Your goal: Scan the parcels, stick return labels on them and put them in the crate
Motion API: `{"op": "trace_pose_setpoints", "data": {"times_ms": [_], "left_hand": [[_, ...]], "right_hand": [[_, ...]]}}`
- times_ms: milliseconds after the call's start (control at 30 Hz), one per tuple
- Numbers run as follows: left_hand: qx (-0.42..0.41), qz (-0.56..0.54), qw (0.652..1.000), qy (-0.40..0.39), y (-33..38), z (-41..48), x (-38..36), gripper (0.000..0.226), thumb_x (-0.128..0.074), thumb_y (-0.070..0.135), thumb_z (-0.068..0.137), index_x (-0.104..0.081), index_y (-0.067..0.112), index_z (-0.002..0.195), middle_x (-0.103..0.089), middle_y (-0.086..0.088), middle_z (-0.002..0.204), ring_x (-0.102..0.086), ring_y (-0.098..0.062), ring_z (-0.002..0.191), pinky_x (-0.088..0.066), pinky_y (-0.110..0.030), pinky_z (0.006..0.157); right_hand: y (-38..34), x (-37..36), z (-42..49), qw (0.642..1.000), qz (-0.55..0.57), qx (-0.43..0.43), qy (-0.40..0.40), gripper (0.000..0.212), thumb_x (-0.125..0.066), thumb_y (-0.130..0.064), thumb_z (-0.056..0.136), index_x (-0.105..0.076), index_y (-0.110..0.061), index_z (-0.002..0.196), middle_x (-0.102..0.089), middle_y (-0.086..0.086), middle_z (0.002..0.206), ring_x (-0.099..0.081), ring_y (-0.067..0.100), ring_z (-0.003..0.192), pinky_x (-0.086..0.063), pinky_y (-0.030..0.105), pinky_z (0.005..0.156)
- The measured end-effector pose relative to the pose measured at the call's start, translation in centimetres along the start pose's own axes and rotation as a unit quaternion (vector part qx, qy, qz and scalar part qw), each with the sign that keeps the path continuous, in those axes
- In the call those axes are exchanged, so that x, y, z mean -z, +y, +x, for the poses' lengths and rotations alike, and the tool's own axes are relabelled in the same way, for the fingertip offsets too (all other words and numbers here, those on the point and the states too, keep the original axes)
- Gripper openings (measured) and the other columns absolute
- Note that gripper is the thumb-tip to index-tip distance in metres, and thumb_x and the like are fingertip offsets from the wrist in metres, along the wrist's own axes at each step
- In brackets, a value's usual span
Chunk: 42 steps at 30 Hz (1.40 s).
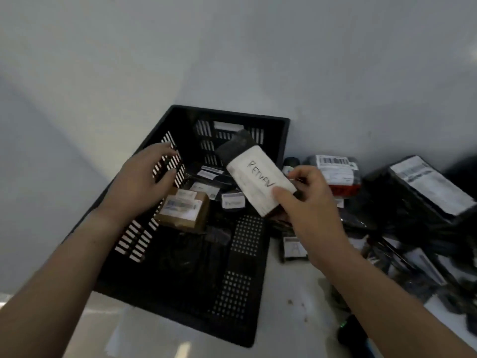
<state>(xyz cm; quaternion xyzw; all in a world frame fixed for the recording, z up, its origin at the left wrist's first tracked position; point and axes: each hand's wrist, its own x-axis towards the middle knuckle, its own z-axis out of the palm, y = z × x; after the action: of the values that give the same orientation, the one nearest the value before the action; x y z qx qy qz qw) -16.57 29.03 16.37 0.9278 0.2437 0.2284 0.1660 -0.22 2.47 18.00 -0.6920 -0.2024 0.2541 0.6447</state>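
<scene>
A black slotted crate (281, 161) stands on the white table against the wall. Inside lie a brown cardboard box (184, 210) with white labels and several dark labelled parcels (209, 188). My right hand (307, 200) grips a dark parcel (254, 174) by its lower end, thumb on its white label that reads RETURN. It hangs tilted over the crate's right side. My left hand (144, 182) hovers above the crate's left wall with fingers spread and holds nothing.
Right of the crate lies a heap of dark bagged parcels (413, 195) with barcode labels, one with a red patch (338, 174). A small labelled packet (293, 248) lies by the crate's right wall. A dark object with a green light (348, 329) sits at the bottom right.
</scene>
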Motion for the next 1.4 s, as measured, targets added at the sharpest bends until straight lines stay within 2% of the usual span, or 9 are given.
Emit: {"op": "trace_pose_setpoints", "data": {"times_ms": [100,167,267,367,567,900,1100,1300,1400], "left_hand": [[0.007,0.077,0.995,-0.064,-5.9,2.8,-0.7,0.049,-0.070,0.022,0.093,-0.055,0.010,0.138,-0.042,-0.014,0.156,-0.039,-0.027,0.145,-0.030,-0.037,0.118],[0.009,0.098,0.990,-0.103,-8.2,4.3,-1.3,0.057,-0.070,0.023,0.093,-0.050,0.009,0.145,-0.034,-0.014,0.161,-0.031,-0.029,0.149,-0.028,-0.040,0.119],[0.000,0.120,0.982,-0.144,-10.4,5.9,-1.7,0.060,-0.066,0.030,0.094,-0.048,0.006,0.147,-0.033,-0.016,0.161,-0.028,-0.032,0.150,-0.029,-0.043,0.119],[-0.029,0.145,0.976,-0.157,-11.9,6.3,-1.8,0.070,-0.046,0.052,0.089,-0.054,0.007,0.143,-0.044,-0.014,0.155,-0.029,-0.033,0.150,-0.033,-0.050,0.115],[-0.023,0.079,0.987,-0.141,-12.7,6.2,-2.4,0.073,-0.035,0.057,0.089,-0.053,0.013,0.145,-0.047,-0.002,0.154,-0.014,-0.021,0.155,-0.022,-0.043,0.122],[-0.031,0.074,0.989,-0.128,-13.2,6.2,-2.9,0.071,-0.036,0.058,0.091,-0.055,0.013,0.143,-0.049,-0.001,0.152,-0.012,-0.018,0.155,-0.016,-0.031,0.123],[-0.037,0.076,0.989,-0.120,-13.2,6.0,-2.9,0.070,-0.038,0.057,0.089,-0.058,0.014,0.140,-0.050,-0.001,0.151,-0.014,-0.019,0.155,-0.015,-0.029,0.121],[-0.010,-0.036,0.995,-0.090,-12.0,5.5,-1.9,0.047,-0.064,0.043,0.089,-0.062,0.020,0.130,-0.051,-0.002,0.151,-0.026,-0.016,0.151,-0.021,-0.033,0.123],[0.003,-0.083,0.994,-0.072,-9.0,4.5,-1.5,0.041,-0.071,0.018,0.092,-0.055,0.034,0.127,-0.049,0.001,0.151,-0.030,-0.013,0.150,-0.023,-0.042,0.124]], "right_hand": [[0.3,-4.9,3.7,0.997,-0.057,-0.036,-0.047,0.022,-0.065,-0.007,0.092,-0.052,-0.021,0.104,-0.066,-0.002,0.110,-0.069,0.014,0.097,-0.063,0.040,0.072],[1.5,-7.7,6.3,0.993,-0.081,-0.067,-0.053,0.027,-0.063,-0.004,0.092,-0.047,-0.018,0.108,-0.060,0.002,0.112,-0.066,0.017,0.095,-0.063,0.045,0.071],[4.6,-11.4,10.0,0.981,-0.148,-0.106,-0.059,0.020,-0.057,-0.002,0.091,-0.049,-0.015,0.104,-0.055,0.001,0.104,-0.061,0.018,0.090,-0.062,0.036,0.062],[8.8,-13.9,13.0,0.968,-0.191,-0.159,-0.023,0.017,-0.057,-0.003,0.090,-0.060,-0.016,0.102,-0.059,0.005,0.110,-0.061,0.023,0.096,-0.061,0.043,0.079],[14.3,-16.5,15.9,0.952,-0.201,-0.227,0.038,0.033,-0.053,-0.001,0.094,-0.062,-0.011,0.125,-0.056,0.015,0.133,-0.058,0.032,0.114,-0.053,0.042,0.097],[16.4,-16.9,16.2,0.918,-0.295,-0.250,-0.088,0.058,-0.059,-0.010,0.092,-0.044,-0.013,0.147,-0.044,0.012,0.150,-0.050,0.030,0.130,-0.046,0.040,0.108],[13.7,-17.2,15.3,0.926,-0.298,-0.210,-0.100,0.051,-0.065,-0.027,0.087,-0.051,-0.016,0.135,-0.055,0.011,0.132,-0.056,0.029,0.114,-0.054,0.045,0.094],[6.5,-15.5,12.2,0.954,-0.214,-0.126,-0.169,0.055,-0.071,-0.029,0.088,-0.046,-0.024,0.136,-0.057,-0.001,0.125,-0.058,0.016,0.107,-0.052,0.026,0.085],[3.4,-11.9,9.7,0.958,-0.196,-0.051,-0.201,0.062,-0.066,-0.025,0.094,-0.036,-0.024,0.149,-0.051,-0.020,0.119,-0.050,-0.015,0.097,-0.038,-0.004,0.074]]}}
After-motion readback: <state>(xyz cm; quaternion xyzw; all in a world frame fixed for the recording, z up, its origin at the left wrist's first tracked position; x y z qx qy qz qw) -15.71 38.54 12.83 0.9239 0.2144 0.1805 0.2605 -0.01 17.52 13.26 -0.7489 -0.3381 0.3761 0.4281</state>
